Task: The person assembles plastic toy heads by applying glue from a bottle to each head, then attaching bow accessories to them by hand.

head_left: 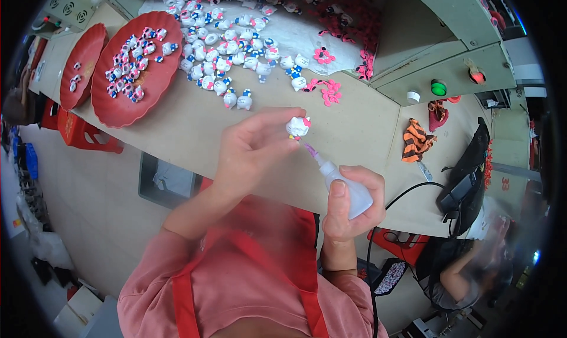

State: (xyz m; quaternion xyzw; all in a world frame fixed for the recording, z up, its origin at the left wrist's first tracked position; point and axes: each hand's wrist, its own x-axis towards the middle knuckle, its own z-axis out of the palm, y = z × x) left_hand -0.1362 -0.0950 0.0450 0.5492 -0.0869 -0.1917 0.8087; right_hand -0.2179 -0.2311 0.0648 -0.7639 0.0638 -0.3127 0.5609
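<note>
Between thumb and fingers, my left hand (248, 149) pinches a small white cat-head figurine (297, 126) with a pink bow. My right hand (342, 223) is wrapped round a translucent white squeeze bottle (348, 190). The bottle's thin purple tip (310, 150) points up toward the underside of the figurine and sits very close to it; whether they touch I cannot tell. Past my left hand, a crowd of similar white and blue figurines (233, 49) lies on the bench. Beside them are pink bow-shaped pieces (331, 93), some in a small cluster.
Two red scalloped trays (142, 105) stand at the left, both with small figurine parts. A green cabinet panel (425, 78) with knobs rises at the right. Nearby lie a striped cloth (418, 140) and a black bag (466, 184). A person's arm (458, 279) shows lower right.
</note>
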